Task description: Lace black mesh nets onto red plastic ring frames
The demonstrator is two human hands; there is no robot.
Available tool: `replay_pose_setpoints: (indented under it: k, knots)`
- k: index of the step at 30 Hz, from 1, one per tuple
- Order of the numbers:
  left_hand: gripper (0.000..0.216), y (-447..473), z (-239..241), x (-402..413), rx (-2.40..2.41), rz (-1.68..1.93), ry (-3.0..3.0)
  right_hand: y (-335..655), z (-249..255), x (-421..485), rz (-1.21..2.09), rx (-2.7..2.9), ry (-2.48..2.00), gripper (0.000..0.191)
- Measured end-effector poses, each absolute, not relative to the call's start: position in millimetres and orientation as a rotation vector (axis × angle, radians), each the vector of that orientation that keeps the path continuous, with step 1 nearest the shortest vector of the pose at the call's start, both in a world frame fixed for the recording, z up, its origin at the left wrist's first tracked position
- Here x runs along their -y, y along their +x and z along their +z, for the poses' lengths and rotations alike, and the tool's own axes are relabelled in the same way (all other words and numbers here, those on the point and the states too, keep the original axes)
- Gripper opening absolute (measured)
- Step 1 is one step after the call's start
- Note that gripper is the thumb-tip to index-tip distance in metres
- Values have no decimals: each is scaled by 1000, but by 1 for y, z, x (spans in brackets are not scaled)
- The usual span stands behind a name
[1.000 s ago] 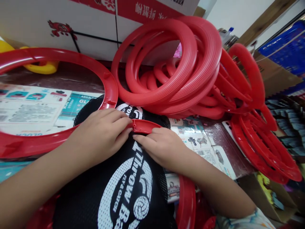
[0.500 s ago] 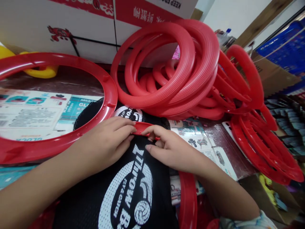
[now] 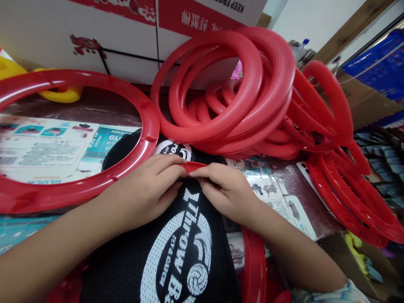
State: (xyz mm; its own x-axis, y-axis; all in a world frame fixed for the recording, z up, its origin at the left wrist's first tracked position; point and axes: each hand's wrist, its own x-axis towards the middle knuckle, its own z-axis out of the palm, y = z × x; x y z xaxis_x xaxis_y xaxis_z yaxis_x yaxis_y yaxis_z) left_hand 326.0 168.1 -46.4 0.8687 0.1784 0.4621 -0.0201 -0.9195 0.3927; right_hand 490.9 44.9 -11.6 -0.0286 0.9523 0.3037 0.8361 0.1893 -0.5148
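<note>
A black mesh net [image 3: 176,252] with white printed lettering lies over a red plastic ring [image 3: 252,265] right in front of me. My left hand [image 3: 145,189] and my right hand [image 3: 227,189] meet at the ring's far edge [image 3: 193,167]. Both pinch the mesh against that red rim, fingers curled closed. Only a short piece of the rim shows between my fingertips.
A loose red ring [image 3: 94,181] lies to the left on printed cardboard sheets [image 3: 41,147]. A heap of red rings [image 3: 240,92] leans against a white and red carton [image 3: 126,38] behind. More red rings [image 3: 353,202] lie at the right, near blue crates [image 3: 378,63].
My right hand has slid left along the rim and curled closed next to my left hand. Less of the red rim shows between them.
</note>
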Motion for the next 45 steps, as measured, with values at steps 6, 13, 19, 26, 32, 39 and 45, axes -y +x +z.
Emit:
replay_pose_setpoints:
  k: [6, 13, 19, 26, 32, 39, 45]
  knots:
    - [20, 326, -48, -164, -97, 720, 2657, 495, -15, -50, 169, 1910, -1764, 25]
    - [22, 327, -53, -166, -61, 716, 2626, 497, -21, -53, 143, 1869, -1804, 29]
    - [25, 326, -54, -164, -50, 766, 2645, 498, -23, -57, 202, 1832, -1841, 31]
    - [27, 328, -52, -158, -83, 810, 2680, 497, -24, -58, 262, 1807, -1885, 35]
    - [30, 331, -54, -157, -80, 743, 2759, 498, -27, -59, 303, 1810, -1913, 34]
    - [31, 334, -52, -159, -72, 700, 2892, 497, -26, -60, 321, 1782, -1926, 35]
    - [27, 335, -50, -154, -158, 659, 2958, 500, -25, -60, 265, 1854, -1876, 35]
